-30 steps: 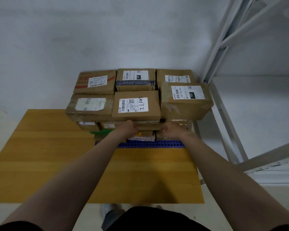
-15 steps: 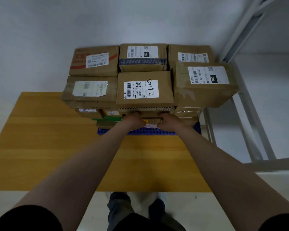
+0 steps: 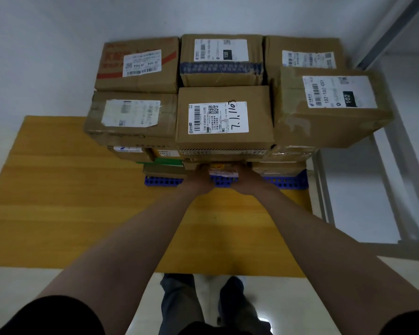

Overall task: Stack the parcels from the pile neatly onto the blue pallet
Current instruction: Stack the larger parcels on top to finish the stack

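Observation:
Several brown cardboard parcels stand stacked on the blue pallet (image 3: 286, 182); its perforated front edge shows below them. The top layer includes a centre box with a handwritten white label (image 3: 224, 117) and a larger box marked 102 (image 3: 329, 107) overhanging on the right. My left hand (image 3: 197, 176) and my right hand (image 3: 248, 177) reach low at the stack's front, either side of a small parcel with a pinkish label (image 3: 223, 171) in the bottom row. Both hands touch that parcel's sides; the fingers are hidden under the boxes above.
The pallet stands on a yellow wooden platform (image 3: 70, 201) against a white wall. A grey metal rack frame (image 3: 397, 165) rises close on the right. My feet (image 3: 203, 301) stand at the platform's near edge on pale floor.
Both hands have dropped from just under the centre top box to the bottom row near the pallet edge and moved closer together. The view has moved nearer and tilted down.

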